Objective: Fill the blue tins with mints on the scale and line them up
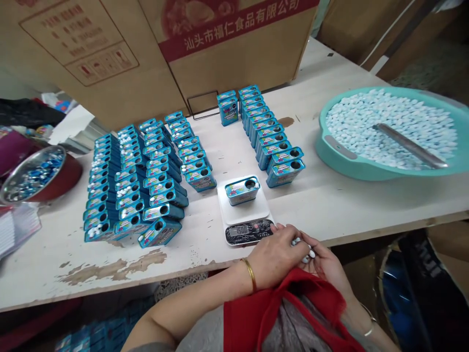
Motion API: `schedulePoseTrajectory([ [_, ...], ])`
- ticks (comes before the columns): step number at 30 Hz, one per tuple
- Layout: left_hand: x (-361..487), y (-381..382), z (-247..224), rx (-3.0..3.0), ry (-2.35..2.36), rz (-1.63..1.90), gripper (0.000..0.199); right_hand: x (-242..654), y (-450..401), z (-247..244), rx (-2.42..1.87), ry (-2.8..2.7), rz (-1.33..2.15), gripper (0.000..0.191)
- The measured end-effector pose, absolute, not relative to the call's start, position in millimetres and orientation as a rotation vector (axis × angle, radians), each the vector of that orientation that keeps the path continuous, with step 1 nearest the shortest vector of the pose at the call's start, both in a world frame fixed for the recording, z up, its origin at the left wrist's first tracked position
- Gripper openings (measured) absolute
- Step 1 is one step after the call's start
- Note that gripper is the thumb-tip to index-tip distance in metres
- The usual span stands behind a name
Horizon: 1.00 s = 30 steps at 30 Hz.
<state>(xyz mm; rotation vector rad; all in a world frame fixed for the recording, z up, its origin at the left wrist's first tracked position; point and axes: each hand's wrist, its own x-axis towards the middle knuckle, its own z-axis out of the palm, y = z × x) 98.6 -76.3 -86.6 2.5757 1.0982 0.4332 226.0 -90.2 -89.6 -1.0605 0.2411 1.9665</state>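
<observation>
My right hand [328, 261] is cupped at the table's front edge with several small white candies [311, 253] in it. Over it bends my left hand [276, 249], a gold bangle at its wrist, fingers curled and thumb against some of the candies. Its fingertips are by the front corner of a white kitchen scale [244, 213], whose display is lit. On the scale stands a blue candy tin [242, 195], its round hole open on top and a white candy beside the hole.
Rows of blue tins [164, 198] stand left, many with candies on top; more tins [280, 168] stand behind the scale. A turquoise basin [340, 164] of candies holds a metal scoop [410, 145]. A bowl [69, 171] of wrapped pieces sits left, a large carton [234, 63] behind.
</observation>
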Motion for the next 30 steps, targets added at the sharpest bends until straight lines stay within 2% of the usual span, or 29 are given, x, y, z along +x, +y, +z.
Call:
schedulePoseTrajectory([
  [5,92.2,-73.3,-91.6,2.494,1.198,0.499,0.014,217.0,-82.9,-80.4,-0.987,0.194,2.010,0.023],
  [10,79.9,-57.8,-71.7,2.570,1.295,0.586,0.015,202.2,-60.4,-58.4,-0.868,0.255,2.003,0.028],
  [15,59.5,-29.4,-37.2,2.343,1.138,0.930,0.009,188.2,-34.9,-39.2,-0.734,0.280,1.988,0.025],
  [18,44.6,-7.6,-24.2,2.268,1.212,1.044,0.008,183.3,-24.0,-32.1,-0.730,0.234,1.940,0.026],
  [24,26.4,16.1,-19.9,2.356,1.466,0.849,0.004,189.7,-17.1,-32.3,-0.791,0.245,1.877,0.024],
  [30,23.9,14.4,-21.3,2.529,1.314,0.707,0.027,198.1,-20.5,-43.5,-0.820,0.274,1.867,0.024],
])
